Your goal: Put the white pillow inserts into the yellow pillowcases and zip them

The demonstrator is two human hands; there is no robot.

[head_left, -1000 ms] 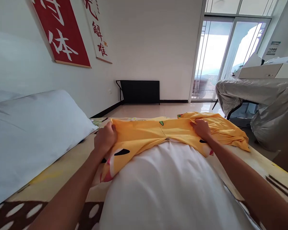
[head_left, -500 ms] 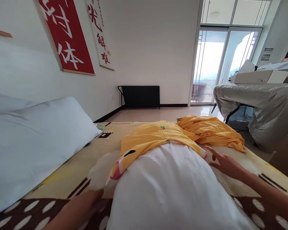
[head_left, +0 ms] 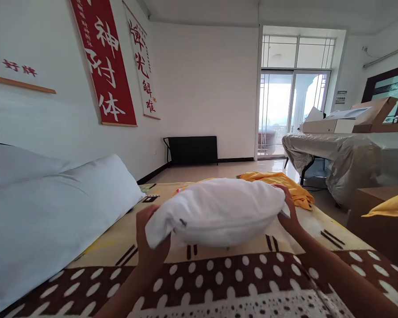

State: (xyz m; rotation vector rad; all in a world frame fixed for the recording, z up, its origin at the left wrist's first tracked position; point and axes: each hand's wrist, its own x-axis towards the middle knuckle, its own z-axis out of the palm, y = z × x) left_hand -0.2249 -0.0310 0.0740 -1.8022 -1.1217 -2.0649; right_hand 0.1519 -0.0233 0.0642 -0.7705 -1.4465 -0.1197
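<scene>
A plump white pillow insert [head_left: 219, 212] is lifted off the bed, held flat between both hands. My left hand [head_left: 148, 245] grips its near left corner from below, fingers closed on the fabric. My right hand [head_left: 290, 212] clasps its right end. Behind the pillow, a yellow patterned pillowcase [head_left: 285, 183] lies crumpled on the far part of the bed, mostly hidden by the pillow.
The bed cover [head_left: 239, 282] is brown with white dots near me and cream farther off. A large white pillow [head_left: 53, 216] leans along the left wall. A table draped in silver sheeting [head_left: 348, 154] and a brown box [head_left: 378, 221] stand at right.
Both hands let go of the yellow pillowcase, drew back and took the white pillow by its ends. The pillow now hangs above the bed, out of the pillowcase.
</scene>
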